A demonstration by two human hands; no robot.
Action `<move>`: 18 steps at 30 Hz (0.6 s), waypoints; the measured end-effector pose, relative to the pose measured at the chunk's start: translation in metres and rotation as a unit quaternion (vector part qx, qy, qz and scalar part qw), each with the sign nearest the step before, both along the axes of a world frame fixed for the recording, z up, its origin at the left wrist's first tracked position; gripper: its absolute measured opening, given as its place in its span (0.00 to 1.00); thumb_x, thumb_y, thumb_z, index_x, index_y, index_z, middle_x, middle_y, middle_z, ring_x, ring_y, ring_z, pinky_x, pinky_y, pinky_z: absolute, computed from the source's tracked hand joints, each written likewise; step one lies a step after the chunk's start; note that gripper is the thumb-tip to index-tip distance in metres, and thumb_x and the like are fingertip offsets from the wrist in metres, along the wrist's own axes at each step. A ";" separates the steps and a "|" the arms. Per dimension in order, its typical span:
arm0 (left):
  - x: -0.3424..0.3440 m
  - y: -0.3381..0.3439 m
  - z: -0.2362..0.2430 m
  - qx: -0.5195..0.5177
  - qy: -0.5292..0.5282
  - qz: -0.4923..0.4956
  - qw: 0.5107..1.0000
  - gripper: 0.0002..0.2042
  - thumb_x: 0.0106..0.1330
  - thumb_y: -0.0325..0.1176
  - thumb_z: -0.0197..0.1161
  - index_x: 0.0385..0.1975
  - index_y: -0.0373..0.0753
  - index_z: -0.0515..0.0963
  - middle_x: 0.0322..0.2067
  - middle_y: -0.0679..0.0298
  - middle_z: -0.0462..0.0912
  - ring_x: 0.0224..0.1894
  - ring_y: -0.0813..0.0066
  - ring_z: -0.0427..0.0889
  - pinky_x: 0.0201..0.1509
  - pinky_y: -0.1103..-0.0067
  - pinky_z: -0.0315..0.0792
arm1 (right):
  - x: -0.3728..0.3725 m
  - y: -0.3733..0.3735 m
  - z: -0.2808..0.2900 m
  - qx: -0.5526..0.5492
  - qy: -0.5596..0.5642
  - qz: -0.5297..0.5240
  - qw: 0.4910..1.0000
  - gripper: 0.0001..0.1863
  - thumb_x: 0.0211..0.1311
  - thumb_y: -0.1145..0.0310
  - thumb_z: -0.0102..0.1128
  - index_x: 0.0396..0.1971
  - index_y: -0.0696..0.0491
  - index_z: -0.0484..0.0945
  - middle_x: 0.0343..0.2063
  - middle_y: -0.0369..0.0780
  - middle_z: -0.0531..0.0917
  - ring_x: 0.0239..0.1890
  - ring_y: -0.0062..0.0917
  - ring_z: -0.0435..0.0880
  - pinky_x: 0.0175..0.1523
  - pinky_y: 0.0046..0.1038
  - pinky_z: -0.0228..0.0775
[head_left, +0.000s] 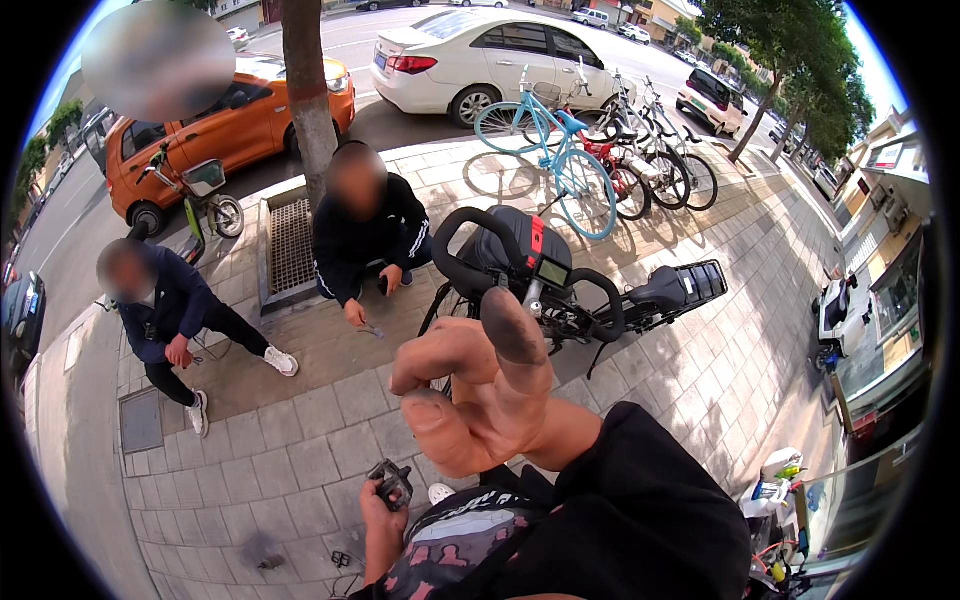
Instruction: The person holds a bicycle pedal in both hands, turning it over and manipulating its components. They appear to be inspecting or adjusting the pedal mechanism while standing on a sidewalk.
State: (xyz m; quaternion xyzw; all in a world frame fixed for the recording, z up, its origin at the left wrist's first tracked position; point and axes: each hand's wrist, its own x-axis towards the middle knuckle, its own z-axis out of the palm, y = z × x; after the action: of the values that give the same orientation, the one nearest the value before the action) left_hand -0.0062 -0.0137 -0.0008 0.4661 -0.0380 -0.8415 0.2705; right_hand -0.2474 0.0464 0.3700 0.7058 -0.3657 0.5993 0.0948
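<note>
My right hand (490,390) is raised close in the middle of the view, at the end of a black sleeve. Its fingers curl loosely, apart from the thumb, whose tip is smeared dark; nothing shows in the hand. Low at the left, my left hand (380,515) has its fingers round a black bicycle pedal (392,484). Beyond my right hand stands a black bicycle (595,318) with curved handlebars, a small display (552,272) and a dark bag with a red stripe (510,245). My right hand overlaps part of this bicycle, and I cannot tell whether they touch.
A person in black (375,230) squats by a tree trunk (312,110), with small things in hand. Another in dark blue (170,310) sits at the left. Several parked bicycles (560,150) and cars line the kerb. A small dark part (340,558) lies on the paving.
</note>
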 end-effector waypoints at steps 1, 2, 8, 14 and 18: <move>-0.001 0.001 0.003 0.002 -0.008 -0.001 1.000 0.02 0.61 0.32 0.56 0.30 0.43 0.73 0.19 0.67 0.74 0.14 0.76 0.67 0.17 0.80 0.63 | 0.000 -0.004 -0.002 -0.007 -0.006 -0.004 1.000 0.52 0.61 0.82 0.57 0.77 0.58 0.31 0.34 0.45 0.82 0.27 0.24 0.78 0.35 0.27 0.71; -0.003 0.001 0.006 0.004 -0.015 -0.002 1.000 0.02 0.61 0.32 0.56 0.30 0.43 0.73 0.19 0.67 0.74 0.14 0.76 0.67 0.18 0.80 0.63 | 0.000 -0.008 -0.004 -0.013 -0.012 -0.009 1.000 0.51 0.61 0.82 0.57 0.77 0.59 0.33 0.33 0.44 0.82 0.27 0.23 0.77 0.34 0.26 0.70; -0.011 0.000 0.009 0.006 -0.034 -0.012 0.999 0.03 0.61 0.33 0.55 0.30 0.43 0.73 0.18 0.68 0.74 0.15 0.77 0.67 0.18 0.79 0.65 | 0.006 -0.015 -0.002 0.050 -0.170 -0.037 0.983 0.47 0.59 0.82 0.58 0.76 0.62 0.43 0.26 0.39 0.81 0.20 0.20 0.73 0.26 0.22 0.66; -0.007 -0.006 0.006 -0.023 -0.035 -0.018 0.999 0.04 0.62 0.35 0.55 0.29 0.43 0.72 0.19 0.67 0.73 0.15 0.77 0.67 0.20 0.79 0.66 | -0.016 -0.038 0.021 -0.033 -0.240 0.002 0.970 0.40 0.66 0.76 0.61 0.74 0.63 0.51 0.24 0.36 0.80 0.19 0.16 0.74 0.26 0.21 0.66; -0.006 0.005 -0.007 -0.017 -0.010 -0.037 0.999 0.04 0.62 0.34 0.55 0.30 0.43 0.73 0.21 0.66 0.76 0.15 0.76 0.67 0.20 0.79 0.66 | -0.027 -0.033 0.019 0.008 -0.152 -0.074 0.986 0.29 0.67 0.77 0.59 0.67 0.64 0.64 0.25 0.37 0.80 0.23 0.17 0.78 0.28 0.22 0.68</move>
State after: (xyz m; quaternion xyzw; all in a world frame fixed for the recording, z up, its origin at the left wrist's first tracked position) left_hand -0.0127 -0.0091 -0.0079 0.4685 -0.0721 -0.8451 0.2470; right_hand -0.2746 0.0136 0.3886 0.5786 -0.4317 0.6878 0.0766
